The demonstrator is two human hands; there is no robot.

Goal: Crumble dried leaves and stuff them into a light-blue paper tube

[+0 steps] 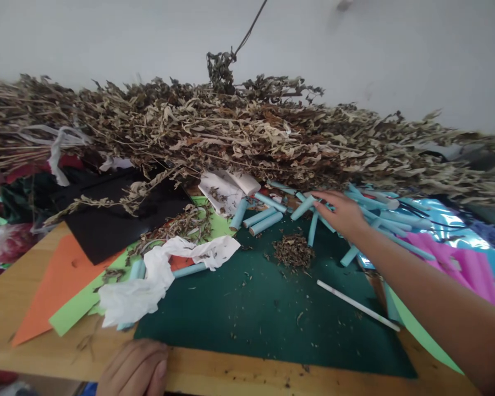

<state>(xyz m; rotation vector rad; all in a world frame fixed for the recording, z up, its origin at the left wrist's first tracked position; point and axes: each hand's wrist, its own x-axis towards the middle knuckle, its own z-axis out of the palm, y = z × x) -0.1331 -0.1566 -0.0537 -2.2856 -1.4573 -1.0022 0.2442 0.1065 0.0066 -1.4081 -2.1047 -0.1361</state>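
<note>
The right hand [341,214] pinches one end of a blue tube [302,208] just beyond the leaf crumbs [292,252]; the left hand [134,369] curls loosely at the table [239,369] edge, contents hidden.

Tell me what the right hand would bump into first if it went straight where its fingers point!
The right hand would probably meet the pale blue tube just ahead first; they even seem to touch, though depth is unclear.

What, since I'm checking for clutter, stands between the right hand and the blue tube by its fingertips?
Nothing visible: the right hand appears to touch the upper right end of the blue tube. Another tube shows just below, not between them.
</note>
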